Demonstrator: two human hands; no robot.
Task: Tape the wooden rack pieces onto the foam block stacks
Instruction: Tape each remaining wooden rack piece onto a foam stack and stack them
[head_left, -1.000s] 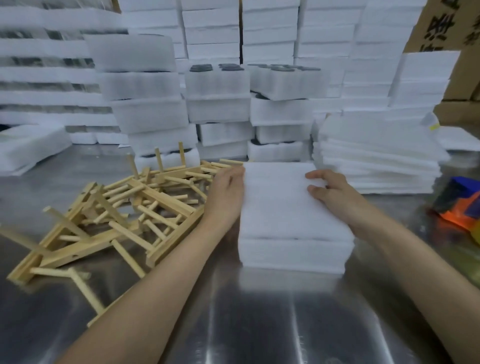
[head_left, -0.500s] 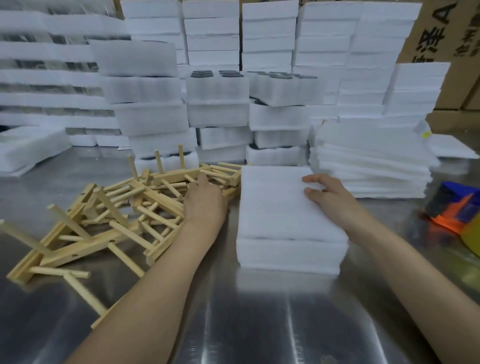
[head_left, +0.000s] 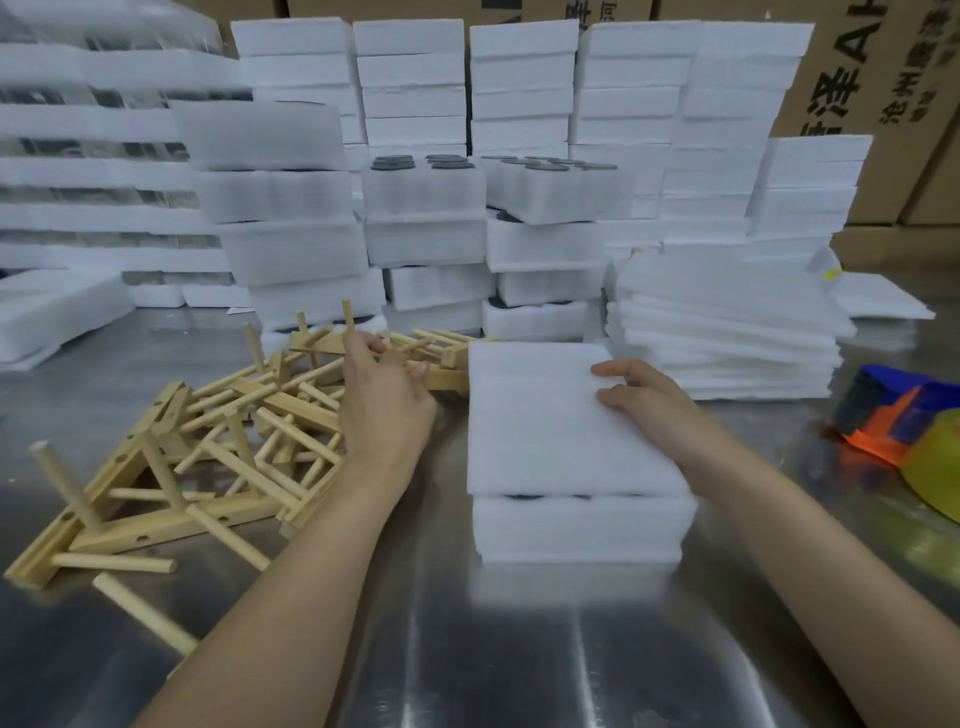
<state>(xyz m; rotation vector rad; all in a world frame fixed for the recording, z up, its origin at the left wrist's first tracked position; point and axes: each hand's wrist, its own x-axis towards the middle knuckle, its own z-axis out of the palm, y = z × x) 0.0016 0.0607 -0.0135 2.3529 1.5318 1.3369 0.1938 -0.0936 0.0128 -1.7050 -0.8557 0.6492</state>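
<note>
Steel tabletop (head_left: 519, 649), foam packing bench.
Left hand (head_left: 387, 400) has moved toward 11 o'clock, fingers gripping a pale wooden rack piece (head_left: 447, 378); right hand (head_left: 649, 410) stays flat on the white foam block stack (head_left: 540, 415).

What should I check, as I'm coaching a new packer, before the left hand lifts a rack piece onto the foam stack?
1. Left hand holds a rack piece: ok, fingers curl on one at the far end of the pile.
2. Piece free of the pile: cannot tell, the pieces are tangled.
3. Foam stack steadied: ok, right hand rests on top.
4. Stack top bare: ok, apart from that hand.
5. Tape within reach: cannot tell; an orange-and-blue tool lies to the right of the stack.
</note>
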